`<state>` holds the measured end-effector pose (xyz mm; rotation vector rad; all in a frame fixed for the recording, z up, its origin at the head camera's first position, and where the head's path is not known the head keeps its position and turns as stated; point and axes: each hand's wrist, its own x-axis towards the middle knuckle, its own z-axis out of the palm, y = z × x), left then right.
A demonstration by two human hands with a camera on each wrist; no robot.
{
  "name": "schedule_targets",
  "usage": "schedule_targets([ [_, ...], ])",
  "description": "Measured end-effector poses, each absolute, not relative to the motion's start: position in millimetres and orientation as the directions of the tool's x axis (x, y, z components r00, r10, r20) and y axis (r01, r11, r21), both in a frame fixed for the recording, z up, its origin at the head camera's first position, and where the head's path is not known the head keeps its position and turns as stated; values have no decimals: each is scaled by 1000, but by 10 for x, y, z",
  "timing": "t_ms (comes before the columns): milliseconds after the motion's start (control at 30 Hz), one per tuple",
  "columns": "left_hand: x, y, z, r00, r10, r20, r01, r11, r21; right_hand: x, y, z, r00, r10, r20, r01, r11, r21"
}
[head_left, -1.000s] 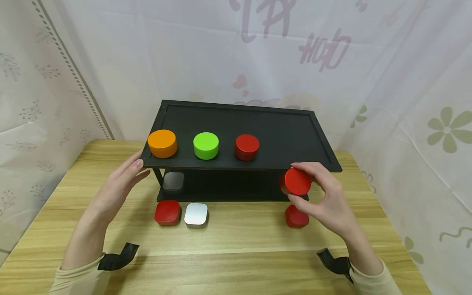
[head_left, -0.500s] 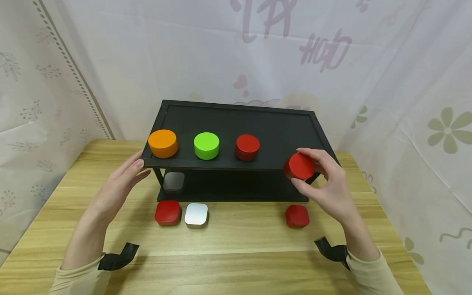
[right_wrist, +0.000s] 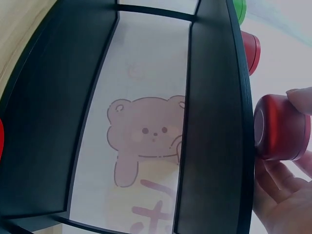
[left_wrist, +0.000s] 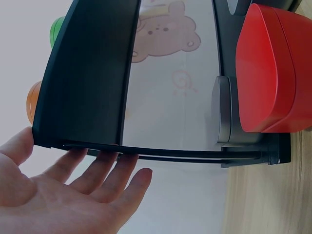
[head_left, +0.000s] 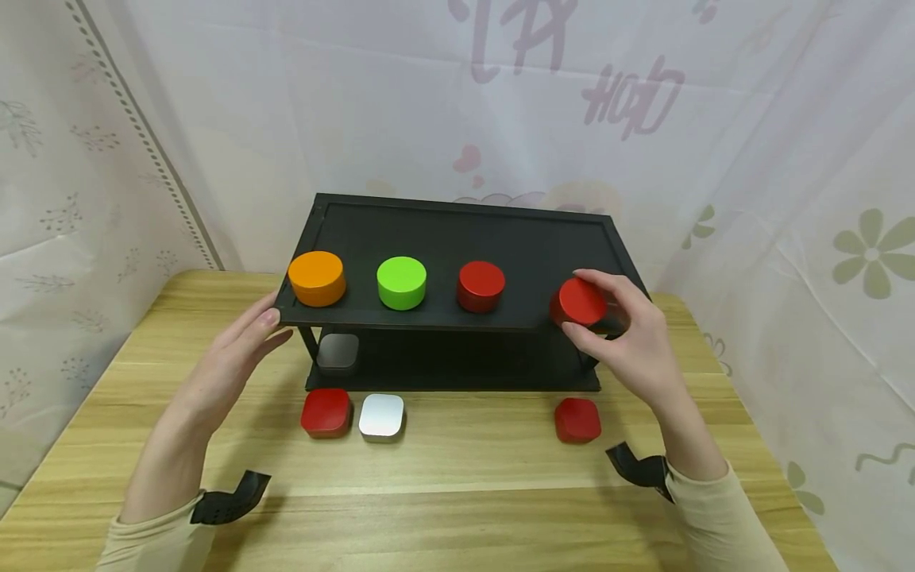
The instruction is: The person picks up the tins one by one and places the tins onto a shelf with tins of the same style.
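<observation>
My right hand point(head_left: 632, 338) pinches a round red tin point(head_left: 581, 302) between thumb and fingers at the right front of the black two-tier shelf point(head_left: 457, 230). In the right wrist view that tin point(right_wrist: 280, 127) is right at the top board; whether it touches is unclear. My left hand point(head_left: 225, 369) rests against the shelf's left front corner. In the left wrist view its thumb point(left_wrist: 17, 146) is at the corner and its extended fingers touch the side rail. Along the top board stand round orange point(head_left: 317, 280), green point(head_left: 401, 284) and red point(head_left: 480, 286) tins.
On the wooden table point(head_left: 457, 508), before the shelf, lie a square red tin point(head_left: 326, 413), a square silver tin point(head_left: 382, 417) and another red one point(head_left: 577, 420) at right. A dark grey square tin point(head_left: 338, 353) sits on the lower tier. Printed cloth point(head_left: 457, 95) hangs behind.
My right hand has lifted the red tin from in front of the top board's edge up and slightly away, over the front right of the board. The left hand stays put.
</observation>
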<state>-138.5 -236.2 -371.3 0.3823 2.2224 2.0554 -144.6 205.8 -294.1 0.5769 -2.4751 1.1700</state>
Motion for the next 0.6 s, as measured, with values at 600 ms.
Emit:
schedule_targets([
  [600,-1385,-2366,-3716,-966,241,97,116,66,991,-1821,2263,-3208,-894,-197,402,-428,639,-640],
])
